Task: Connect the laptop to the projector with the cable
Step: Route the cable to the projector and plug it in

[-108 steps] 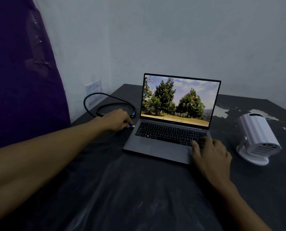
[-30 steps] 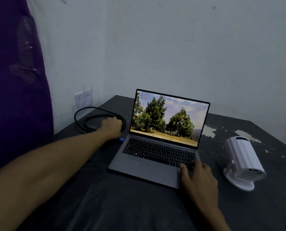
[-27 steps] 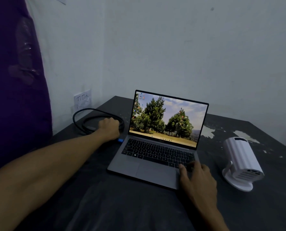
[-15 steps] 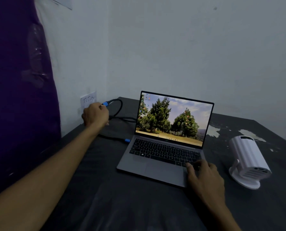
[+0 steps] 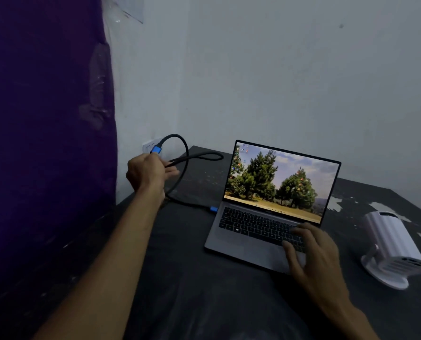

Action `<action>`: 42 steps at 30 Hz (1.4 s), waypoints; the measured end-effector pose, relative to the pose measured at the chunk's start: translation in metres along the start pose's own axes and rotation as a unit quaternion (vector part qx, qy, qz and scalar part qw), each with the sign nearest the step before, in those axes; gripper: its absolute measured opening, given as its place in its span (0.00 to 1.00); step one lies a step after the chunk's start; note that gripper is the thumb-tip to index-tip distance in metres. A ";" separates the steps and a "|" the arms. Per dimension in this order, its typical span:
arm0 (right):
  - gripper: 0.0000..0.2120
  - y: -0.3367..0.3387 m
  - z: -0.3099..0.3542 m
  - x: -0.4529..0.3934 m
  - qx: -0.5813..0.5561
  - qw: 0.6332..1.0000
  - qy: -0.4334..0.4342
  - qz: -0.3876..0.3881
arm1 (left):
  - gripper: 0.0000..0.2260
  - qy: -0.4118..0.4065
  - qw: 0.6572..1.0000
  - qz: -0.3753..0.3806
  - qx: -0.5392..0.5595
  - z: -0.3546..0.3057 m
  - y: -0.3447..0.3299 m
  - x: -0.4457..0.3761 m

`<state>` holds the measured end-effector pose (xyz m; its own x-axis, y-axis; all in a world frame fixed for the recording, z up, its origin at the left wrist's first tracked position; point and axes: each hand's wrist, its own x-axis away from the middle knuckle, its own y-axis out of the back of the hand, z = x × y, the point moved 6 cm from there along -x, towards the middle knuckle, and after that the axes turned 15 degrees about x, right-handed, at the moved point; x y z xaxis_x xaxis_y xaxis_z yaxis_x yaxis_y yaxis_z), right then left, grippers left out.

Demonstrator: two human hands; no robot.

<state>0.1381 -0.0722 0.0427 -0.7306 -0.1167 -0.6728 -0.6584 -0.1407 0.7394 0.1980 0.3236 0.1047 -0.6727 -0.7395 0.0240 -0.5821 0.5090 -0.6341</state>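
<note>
Cable (image 5: 183, 153) looped (black), left hand (image 5: 146, 171) gripping

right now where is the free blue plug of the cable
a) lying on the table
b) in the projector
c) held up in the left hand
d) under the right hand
c: the left hand holds the cable up with its free plug above the fingers, while the other plug sits at the laptop side.
</note>
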 end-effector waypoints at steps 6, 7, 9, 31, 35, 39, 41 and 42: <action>0.08 0.030 0.112 -0.034 -0.265 0.962 0.030 0.058 | 0.08 0.028 0.998 0.026 0.059 -0.014 -0.003 0.004; 0.10 0.032 0.132 -0.045 -0.312 0.946 0.030 0.082 | 0.07 0.032 0.997 0.027 0.066 -0.017 -0.003 0.006; 0.15 0.034 0.171 -0.070 -0.421 0.895 -0.002 0.145 | 0.07 0.039 0.996 0.033 0.072 -0.022 -0.003 0.009; 0.08 0.010 0.027 -0.221 -0.431 0.809 -0.399 0.019 | 0.08 0.030 0.967 0.219 -0.126 -0.036 -0.015 0.022; 0.11 0.011 -0.023 -0.219 -0.411 0.819 -0.399 0.004 | 0.12 0.030 0.961 0.237 -0.136 -0.036 -0.019 0.022; 0.07 0.031 -0.079 -0.214 -0.281 0.861 -0.424 -0.028 | 0.14 0.046 0.944 0.291 -0.145 -0.034 -0.029 0.032; 0.07 0.034 -0.108 -0.211 -0.278 0.847 -0.454 -0.012 | 0.15 0.055 0.931 0.329 -0.150 -0.033 -0.037 0.044; 0.08 0.035 -0.122 -0.209 -0.268 0.843 -0.466 -0.004 | 0.15 0.058 0.923 0.348 -0.153 -0.032 -0.042 0.050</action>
<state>0.2893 -0.1728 0.2062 -0.7156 0.6747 -0.1807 -0.6705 -0.5910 0.4484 0.1743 0.2787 0.1573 -0.9665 -0.1442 -0.2126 -0.0811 0.9566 -0.2798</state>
